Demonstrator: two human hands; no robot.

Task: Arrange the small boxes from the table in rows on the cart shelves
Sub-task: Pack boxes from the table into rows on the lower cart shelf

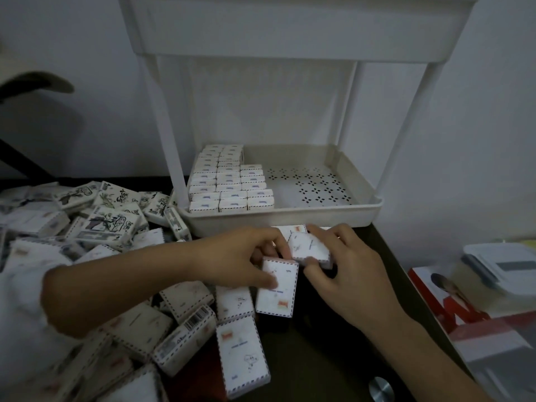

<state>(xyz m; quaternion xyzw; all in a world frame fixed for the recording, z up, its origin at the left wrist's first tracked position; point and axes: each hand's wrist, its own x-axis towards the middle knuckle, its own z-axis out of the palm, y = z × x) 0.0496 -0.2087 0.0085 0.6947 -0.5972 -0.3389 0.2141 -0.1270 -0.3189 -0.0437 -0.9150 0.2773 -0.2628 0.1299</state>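
L hand [240, 258], R hand [355, 275] grip boxes [278, 290], shelf [290, 219] rt half open

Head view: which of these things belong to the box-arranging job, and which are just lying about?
Belonging to the job: heap of loose boxes; rows of boxes on the cart shelf; left hand pinching the lower box; right hand gripping the tilted box.

Lying about: red-and-white booklet; white lidded container; round metal disc.

legible text: none | barcode [197, 317]: on one small box [185, 342] | digits: blurred
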